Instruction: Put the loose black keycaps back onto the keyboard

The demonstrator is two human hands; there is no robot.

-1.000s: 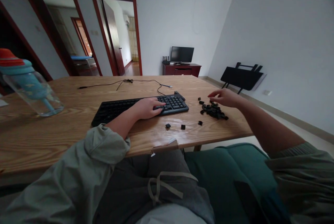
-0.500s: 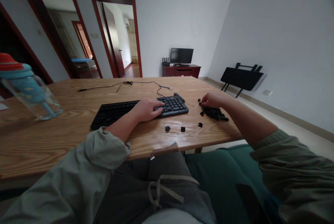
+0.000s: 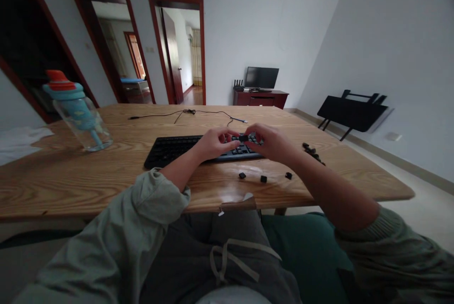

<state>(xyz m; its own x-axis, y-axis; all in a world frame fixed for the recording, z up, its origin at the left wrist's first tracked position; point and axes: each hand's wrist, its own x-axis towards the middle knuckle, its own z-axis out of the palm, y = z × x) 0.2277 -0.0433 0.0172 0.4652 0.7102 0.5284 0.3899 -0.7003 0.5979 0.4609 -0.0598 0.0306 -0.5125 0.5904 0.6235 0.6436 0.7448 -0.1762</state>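
A small black keycap [image 3: 243, 138] is held up between my two hands, over the number-pad end of the black keyboard [image 3: 177, 145]. Thumb and fingertips of my left hand [image 3: 213, 144] pinch toward it from the left. On the other side, my right hand [image 3: 271, 142] grips it with thumb and forefinger. My hands cover much of the keyboard's right part. Nearer to me on the wooden table lie a loose keycap [image 3: 242, 175], a second keycap [image 3: 263, 179] and a third keycap [image 3: 288, 176]. A pile of keycaps [image 3: 312, 151] is partly hidden behind my right forearm.
Behind the keyboard a thin black cable [image 3: 209, 111] stretches across the wooden table [image 3: 120, 176]. A clear bottle with a red and blue lid [image 3: 80, 112] stands at the left, near white paper [image 3: 21, 143]. The table's front edge has a peeling strip [image 3: 237, 203].
My right hand has moved left from the keycap pile to above the keyboard, bringing a keycap. My left hand has lifted off the keys to meet it. The view has turned left.
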